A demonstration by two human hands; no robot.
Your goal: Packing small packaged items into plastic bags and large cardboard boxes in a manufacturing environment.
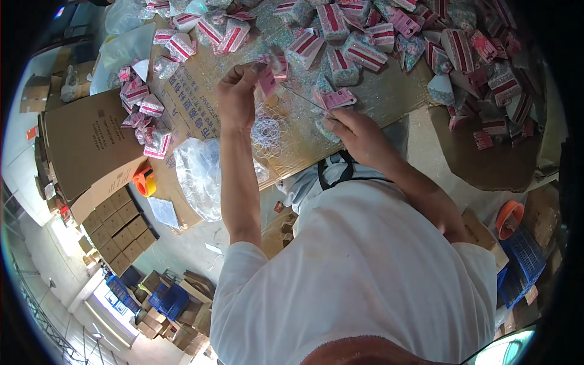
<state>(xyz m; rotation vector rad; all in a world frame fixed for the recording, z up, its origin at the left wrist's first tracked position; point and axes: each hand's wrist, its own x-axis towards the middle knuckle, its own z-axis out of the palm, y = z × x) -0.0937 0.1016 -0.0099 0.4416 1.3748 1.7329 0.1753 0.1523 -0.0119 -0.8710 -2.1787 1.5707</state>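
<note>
Looking down past a white shirt (365, 267), the view took in both forearms reaching onto the cardboard-covered tabletop (201, 103); the right hand (359, 131) had its fingers pressed together, pinching a pink-carded packet (338, 98), apparently to steady it; the left hand (236, 91) pinched another small pink packet (267, 76) between thumb and fingers, raised a little above the cardboard; a thin strand (301, 97) ran between the two, seemingly kept taut; a tangle of white loops (269, 131) lay just below, near at hand; a clear plastic bag (198, 173) sat left; beyond, a heap of striped pink packets (359, 36) lay across the far side.
</note>
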